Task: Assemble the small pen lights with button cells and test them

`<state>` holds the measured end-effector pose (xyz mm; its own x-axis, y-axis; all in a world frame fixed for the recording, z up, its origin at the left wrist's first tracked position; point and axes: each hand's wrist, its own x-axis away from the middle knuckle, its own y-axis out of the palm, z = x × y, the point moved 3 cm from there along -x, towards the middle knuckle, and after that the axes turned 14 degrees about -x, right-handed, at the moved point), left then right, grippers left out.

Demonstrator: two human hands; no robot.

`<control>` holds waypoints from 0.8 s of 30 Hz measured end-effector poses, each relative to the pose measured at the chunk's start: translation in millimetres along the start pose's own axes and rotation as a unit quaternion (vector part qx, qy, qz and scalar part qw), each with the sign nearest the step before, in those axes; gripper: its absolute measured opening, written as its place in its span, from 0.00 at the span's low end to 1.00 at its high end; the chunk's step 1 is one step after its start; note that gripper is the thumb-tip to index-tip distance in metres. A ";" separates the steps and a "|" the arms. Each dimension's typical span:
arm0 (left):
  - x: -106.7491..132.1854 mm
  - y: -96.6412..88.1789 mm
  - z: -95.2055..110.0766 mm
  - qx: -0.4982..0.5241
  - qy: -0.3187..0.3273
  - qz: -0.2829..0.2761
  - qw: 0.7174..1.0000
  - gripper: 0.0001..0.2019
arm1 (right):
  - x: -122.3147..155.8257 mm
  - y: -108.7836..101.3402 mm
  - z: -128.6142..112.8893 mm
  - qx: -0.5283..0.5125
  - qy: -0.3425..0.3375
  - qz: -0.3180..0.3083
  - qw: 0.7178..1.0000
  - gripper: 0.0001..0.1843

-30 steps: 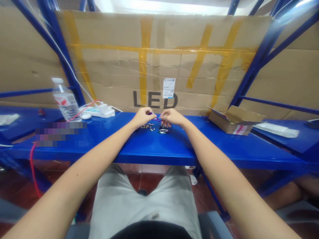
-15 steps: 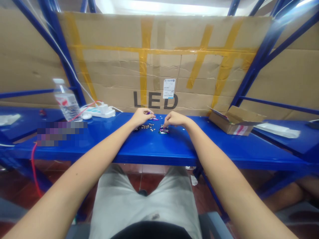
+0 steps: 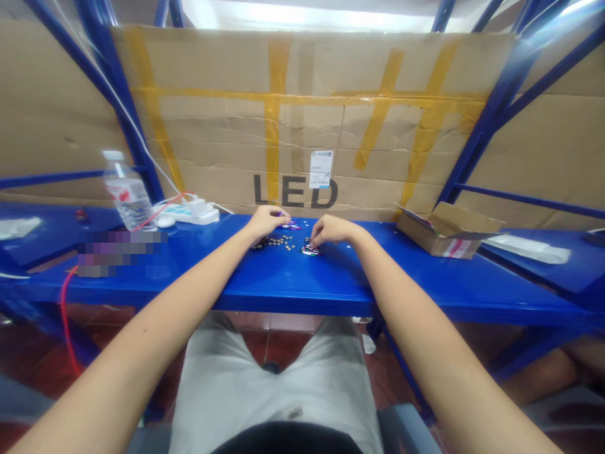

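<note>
Both my arms reach across a blue shelf [image 3: 293, 284]. My left hand [image 3: 265, 221] is closed in a pinch on a small purple clip-like piece [image 3: 289, 224] near the back of the shelf. My right hand [image 3: 331, 229] is curled, its fingertips down on a little pile of coloured metal clips [image 3: 309, 250]. Between the two hands lie several small round metal beads [image 3: 278, 241] scattered on the shelf. Whether the right fingers hold a clip is too small to tell.
A taped cardboard sheet marked LED [image 3: 302, 120] backs the shelf. At the left stand a water bottle [image 3: 126, 194] and a white power strip [image 3: 189, 211] with a red cable [image 3: 63, 315]. An open cardboard box [image 3: 444, 228] sits at the right.
My right hand has left the purple piece held by the left hand and dropped to the clip pile. The left hand has stayed in place.
</note>
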<state>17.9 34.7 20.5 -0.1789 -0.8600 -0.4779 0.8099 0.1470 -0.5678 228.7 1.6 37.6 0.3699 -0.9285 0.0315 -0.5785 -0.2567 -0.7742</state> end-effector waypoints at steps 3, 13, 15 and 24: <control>-1.0 -2.3 -3.2 -0.009 0.002 0.001 1.000 0.04 | -2.5 0.3 2.2 -0.003 -0.009 -0.007 1.000 0.09; -2.3 2.1 -5.3 -0.020 0.014 -0.016 1.000 0.04 | 0.9 2.1 0.2 0.006 0.002 -0.019 1.000 0.07; -1.8 5.1 -4.5 -0.028 0.019 -0.026 0.999 0.04 | 1.9 2.0 -0.4 0.011 -0.002 -0.029 1.000 0.08; -0.1 40.2 6.9 -0.219 0.116 -0.072 0.966 0.03 | 6.0 -13.9 -1.5 0.002 -0.022 0.097 0.995 0.13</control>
<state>54.3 37.3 2.3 -0.4339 -0.7613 -0.4819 0.4630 0.2704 -0.8441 237.9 -0.9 49.4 0.2824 -0.9480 -0.1469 -0.6399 -0.0721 -0.7650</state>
